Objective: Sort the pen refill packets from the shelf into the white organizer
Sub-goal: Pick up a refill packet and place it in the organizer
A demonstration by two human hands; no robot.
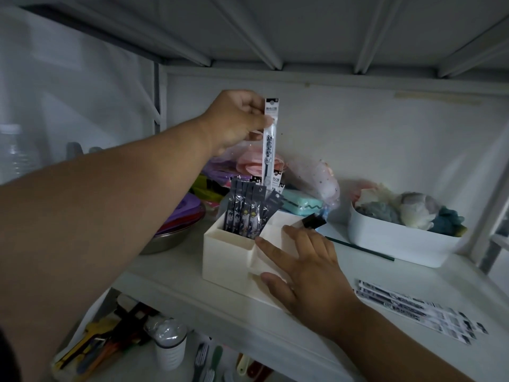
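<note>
- Refill packet (270,139), white and clear, held upright in left hand (237,119) over the organizer: bold vertical characters down its middle, partly legible, apparently Chinese; small print on the header card too fine to read.
- Dark packets (243,213) standing in the far-left compartment: cartoon figures, no readable lettering.
- Flat packets (413,307) lying near right on the shelf: printed black blocks and lines, blurred, unreadable.

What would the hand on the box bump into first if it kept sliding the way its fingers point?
Probably the dark packets standing in the white organizer; the right hand points toward them.
</note>
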